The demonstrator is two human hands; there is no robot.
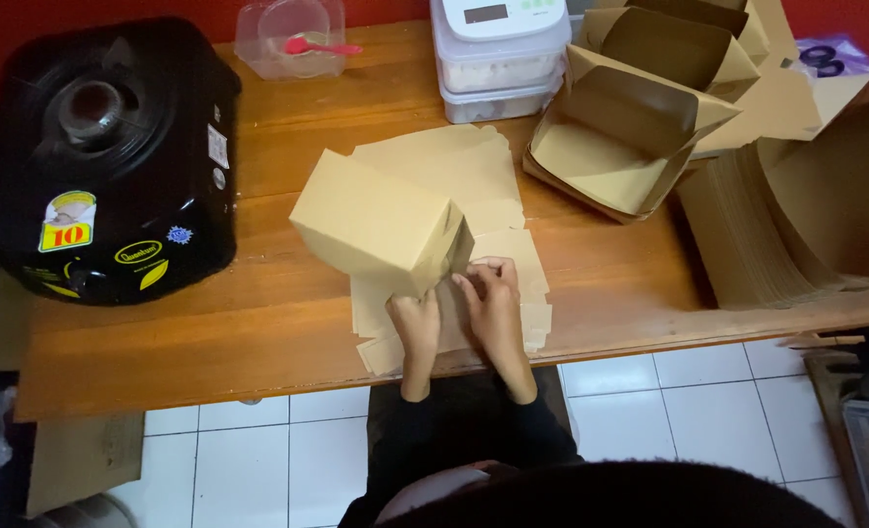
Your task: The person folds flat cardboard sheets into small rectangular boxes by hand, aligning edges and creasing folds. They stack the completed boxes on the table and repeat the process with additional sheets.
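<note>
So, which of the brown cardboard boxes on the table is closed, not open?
The brown box held by both hands, left hand and right hand, over the flat cardboard sheets. Its sides are folded shut; the open boxes at the back right gape upward, nested together.

Cooker (pixel 112 156) left on table (pixel 259 332), half-folded box (pixel 381 223) on flat sheets (pixel 454 171) centre, open boxes (pixel 620 137) right.

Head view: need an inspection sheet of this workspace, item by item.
Surface: wooden table, worn finish.
Job's things: brown cardboard box half folded, over flat box blanks.
Clutter: folded open boxes, blank stack, black cooker, clear tub with pink spoon, white containers.
Grips: left hand and right hand both pinch the box's lower flap.
Cables: nothing seen.
Surroundings: white tiled floor, red wall.
</note>
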